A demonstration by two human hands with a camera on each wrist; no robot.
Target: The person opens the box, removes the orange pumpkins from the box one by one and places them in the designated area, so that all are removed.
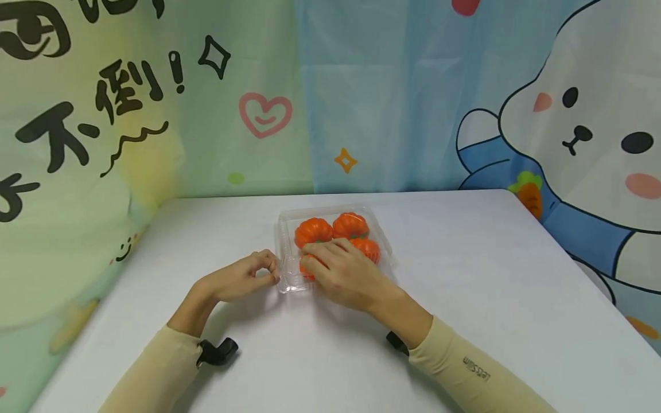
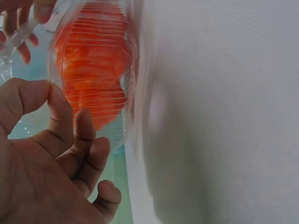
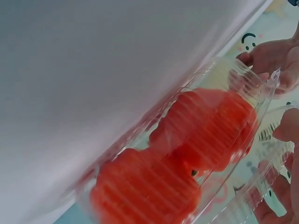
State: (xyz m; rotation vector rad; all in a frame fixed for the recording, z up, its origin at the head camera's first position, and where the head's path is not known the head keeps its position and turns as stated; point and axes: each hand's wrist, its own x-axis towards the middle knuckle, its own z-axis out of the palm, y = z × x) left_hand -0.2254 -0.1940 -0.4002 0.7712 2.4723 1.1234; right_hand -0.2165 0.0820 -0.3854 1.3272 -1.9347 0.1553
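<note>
The clear plastic box (image 1: 333, 246) holds orange toy pumpkins (image 1: 313, 231) and sits mid-counter (image 1: 465, 287), towards the back edge. I see my right hand (image 1: 343, 272) lying flat over its near side, fingers fairly straight on the lid. My left hand (image 1: 242, 278) curls at the box's left edge, fingertips pinching the rim. The wrist views show the box's ribbed walls up close, which the head view does not.

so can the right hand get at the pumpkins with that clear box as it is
Probably not directly: the right hand rests on top of the clear box, whose lid seems to cover the pumpkins. The left hand pinches its edge.
</note>
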